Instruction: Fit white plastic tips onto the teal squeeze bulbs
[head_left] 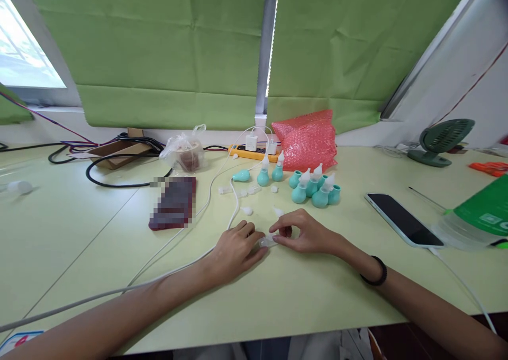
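Lone head-worn view, wide, facing forward and down over the worktop [317,296] from its near edge, left grip [237,250] and right grip [304,234] close below centre, green blinds [159,47] across the far end.

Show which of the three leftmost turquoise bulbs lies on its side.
The leftmost turquoise bulb lies sideways; the other two bulbs stand upright, white tips pointing up.

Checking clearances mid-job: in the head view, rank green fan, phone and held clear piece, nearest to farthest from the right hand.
From the right hand:
1. Clear piece: touching, on its left.
2. Phone: to its right.
3. Green fan: farther right and back.
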The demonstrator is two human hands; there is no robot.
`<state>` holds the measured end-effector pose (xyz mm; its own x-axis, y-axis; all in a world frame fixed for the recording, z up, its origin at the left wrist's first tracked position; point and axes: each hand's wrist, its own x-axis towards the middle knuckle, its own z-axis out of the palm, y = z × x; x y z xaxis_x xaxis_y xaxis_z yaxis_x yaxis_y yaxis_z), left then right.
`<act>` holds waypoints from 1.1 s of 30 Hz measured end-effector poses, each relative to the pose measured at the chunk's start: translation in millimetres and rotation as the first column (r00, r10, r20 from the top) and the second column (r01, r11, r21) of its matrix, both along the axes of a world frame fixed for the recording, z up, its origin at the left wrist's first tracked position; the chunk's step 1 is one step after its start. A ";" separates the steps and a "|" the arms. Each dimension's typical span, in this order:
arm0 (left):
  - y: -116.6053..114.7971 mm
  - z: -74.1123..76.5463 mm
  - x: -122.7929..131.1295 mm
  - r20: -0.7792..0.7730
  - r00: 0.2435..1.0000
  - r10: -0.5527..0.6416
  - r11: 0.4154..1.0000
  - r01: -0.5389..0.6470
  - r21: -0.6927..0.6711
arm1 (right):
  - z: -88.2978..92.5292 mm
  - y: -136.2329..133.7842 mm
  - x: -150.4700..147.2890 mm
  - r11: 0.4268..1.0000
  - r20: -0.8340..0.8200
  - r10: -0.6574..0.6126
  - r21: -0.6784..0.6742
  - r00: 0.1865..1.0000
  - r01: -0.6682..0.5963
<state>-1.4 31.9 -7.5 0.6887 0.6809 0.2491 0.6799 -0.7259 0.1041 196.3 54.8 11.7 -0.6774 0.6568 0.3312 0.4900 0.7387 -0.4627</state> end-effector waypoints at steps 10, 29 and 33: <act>0.5 -2.2 -0.5 0.039 0.999 -0.007 0.999 0.006 0.041 | -0.4 -1.4 1.4 0.991 0.039 0.075 0.109 0.996 -0.079; 0.6 1.1 0.6 -0.002 1.000 0.004 1.000 -0.004 0.018 | -8.1 -1.4 3.3 0.915 0.240 0.027 0.385 0.971 -0.120; 0.3 1.6 0.0 0.010 1.000 -0.005 1.000 0.005 0.017 | -7.2 -3.2 1.1 0.917 0.239 0.032 0.380 0.971 -0.124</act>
